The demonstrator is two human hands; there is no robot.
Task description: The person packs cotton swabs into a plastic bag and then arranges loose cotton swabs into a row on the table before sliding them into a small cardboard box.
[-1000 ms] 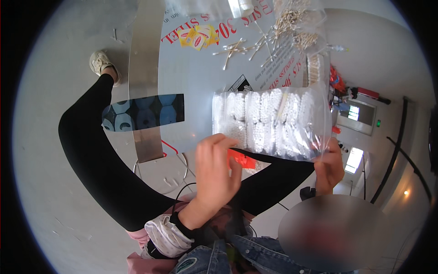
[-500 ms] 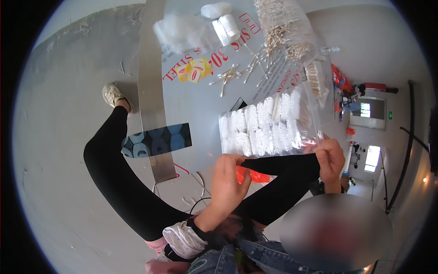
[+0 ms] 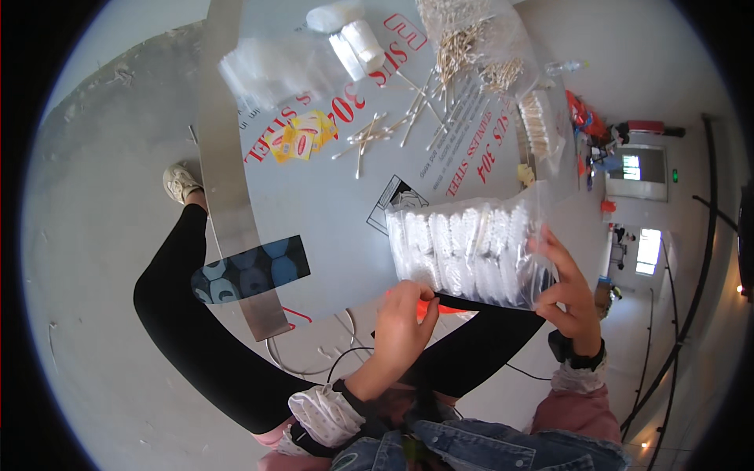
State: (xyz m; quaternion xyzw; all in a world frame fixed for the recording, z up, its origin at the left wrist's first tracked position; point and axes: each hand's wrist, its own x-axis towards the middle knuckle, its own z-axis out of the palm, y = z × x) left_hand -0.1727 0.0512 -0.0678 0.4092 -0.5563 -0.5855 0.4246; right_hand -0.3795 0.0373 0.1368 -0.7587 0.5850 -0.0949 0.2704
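Holding the clear bag of cotton swabs at the counter's near edge, long axis running left-to-right, we are gripping its right end with our right hand; our left hand is touching its lower-left edge, pinch unclear.

The left head-worn fisheye camera looks steeply down and outward from above the blue denim jacket at the near edge, with the bare left hand and bare right hand close below it. Its wide view takes in the grey, red-lettered sheet-metal tabletop farther out, the smooth grey floor on the left, and a bright rectangular window far off on the right.
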